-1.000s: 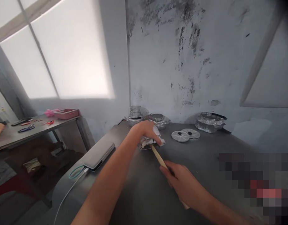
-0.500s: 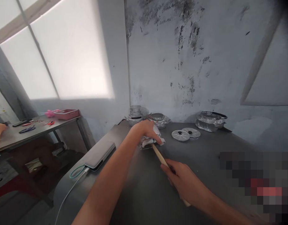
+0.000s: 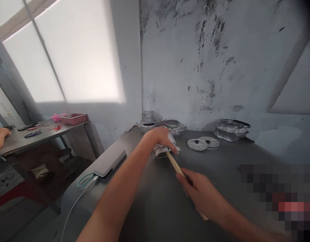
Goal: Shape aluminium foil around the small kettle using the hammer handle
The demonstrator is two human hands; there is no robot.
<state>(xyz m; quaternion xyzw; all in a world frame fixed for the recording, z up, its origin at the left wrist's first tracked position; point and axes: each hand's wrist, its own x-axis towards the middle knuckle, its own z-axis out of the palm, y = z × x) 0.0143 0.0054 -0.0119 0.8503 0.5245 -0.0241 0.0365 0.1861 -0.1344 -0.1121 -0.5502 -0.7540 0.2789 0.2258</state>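
A crumpled silvery-white wrapped bundle lies on the dark table. My left hand grips it from above, fingers bent over its top and right side, hiding much of it. My right hand is closed around a pale wooden handle. The handle slants up and left, its far end meeting the bundle's near edge under my left fingers. What sits at that far end is hidden. Its near end sticks out below my right hand.
Behind stand a steel pot with stacked perforated tiers, a plastic-wrapped pan and another wrapped pan. Two round lids overlap on the right. A power bank with a cable lies left. Another person's hand rests at the side table.
The view has shifted slightly, so everything sits a little further right. Both hands keep their hold, and the handle stays against the bundle at almost the same slant.
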